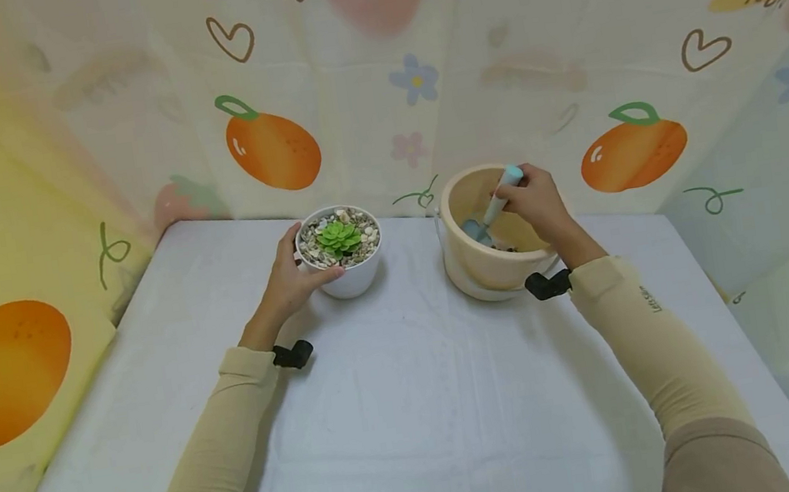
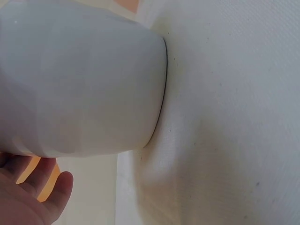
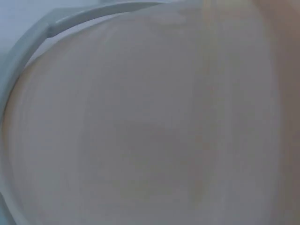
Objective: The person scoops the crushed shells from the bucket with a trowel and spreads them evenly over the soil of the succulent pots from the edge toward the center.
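A white flower pot with a green succulent and small pebbles stands toward the back left. My left hand holds it, thumb along the near rim and fingers round its left side. Its smooth wall fills much of the left wrist view, with a few fingertips below it. To the right, my right hand grips the pale blue and white handle of a small trowel. The trowel's blue-grey blade points down inside a cream bucket, near some dark bits at the bottom.
The bucket's pale carrying handle hangs down around its outside. A white cloth covers the table. Behind the table hangs a curtain printed with oranges, and similar printed fabric stands at both sides.
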The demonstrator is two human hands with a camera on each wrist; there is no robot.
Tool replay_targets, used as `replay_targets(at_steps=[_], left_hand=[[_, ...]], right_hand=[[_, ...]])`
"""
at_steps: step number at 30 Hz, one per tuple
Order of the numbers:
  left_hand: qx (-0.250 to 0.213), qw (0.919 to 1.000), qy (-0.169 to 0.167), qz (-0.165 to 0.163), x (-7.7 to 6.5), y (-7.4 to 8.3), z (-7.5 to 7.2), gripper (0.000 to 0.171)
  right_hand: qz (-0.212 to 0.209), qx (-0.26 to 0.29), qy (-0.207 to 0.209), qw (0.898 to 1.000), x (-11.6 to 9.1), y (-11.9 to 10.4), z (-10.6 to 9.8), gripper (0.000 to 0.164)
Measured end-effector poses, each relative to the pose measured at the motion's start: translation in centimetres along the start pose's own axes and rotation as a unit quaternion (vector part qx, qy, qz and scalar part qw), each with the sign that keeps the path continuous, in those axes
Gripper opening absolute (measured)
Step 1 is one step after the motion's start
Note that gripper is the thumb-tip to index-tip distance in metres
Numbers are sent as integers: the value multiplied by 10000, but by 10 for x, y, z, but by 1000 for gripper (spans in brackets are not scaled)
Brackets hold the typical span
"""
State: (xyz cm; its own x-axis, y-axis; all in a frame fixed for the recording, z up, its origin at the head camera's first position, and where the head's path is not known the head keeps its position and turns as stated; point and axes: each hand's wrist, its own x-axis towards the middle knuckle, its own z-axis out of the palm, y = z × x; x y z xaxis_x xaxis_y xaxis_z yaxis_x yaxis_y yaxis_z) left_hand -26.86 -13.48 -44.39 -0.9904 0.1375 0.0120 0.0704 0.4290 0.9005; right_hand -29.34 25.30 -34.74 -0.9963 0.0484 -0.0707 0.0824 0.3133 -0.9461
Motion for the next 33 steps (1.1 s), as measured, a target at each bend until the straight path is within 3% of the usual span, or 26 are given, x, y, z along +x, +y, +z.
replay_targets(at_steps=[5, 10, 15, 19, 33], left_hand=[[-112, 9999, 2, 2, 1, -2, 0, 113], [-140, 9999, 48, 90, 1, -2, -2, 112], [-162, 9997, 13, 157, 3, -3, 0, 111], [-201, 9997, 4, 118, 2, -3, 3, 112], [-81, 9996, -136, 217, 3, -6, 1, 110]], right_hand=[[486, -173, -116, 9986, 1, 2, -3, 19], [849, -419, -300, 9951, -1, 0, -6, 38], [795, -933, -121, 9924, -5, -6, -10, 48], [737, -1020, -62, 9920, -9, -12, -16, 54], [547, -1567, 239, 9858, -32, -14, -42, 52]])
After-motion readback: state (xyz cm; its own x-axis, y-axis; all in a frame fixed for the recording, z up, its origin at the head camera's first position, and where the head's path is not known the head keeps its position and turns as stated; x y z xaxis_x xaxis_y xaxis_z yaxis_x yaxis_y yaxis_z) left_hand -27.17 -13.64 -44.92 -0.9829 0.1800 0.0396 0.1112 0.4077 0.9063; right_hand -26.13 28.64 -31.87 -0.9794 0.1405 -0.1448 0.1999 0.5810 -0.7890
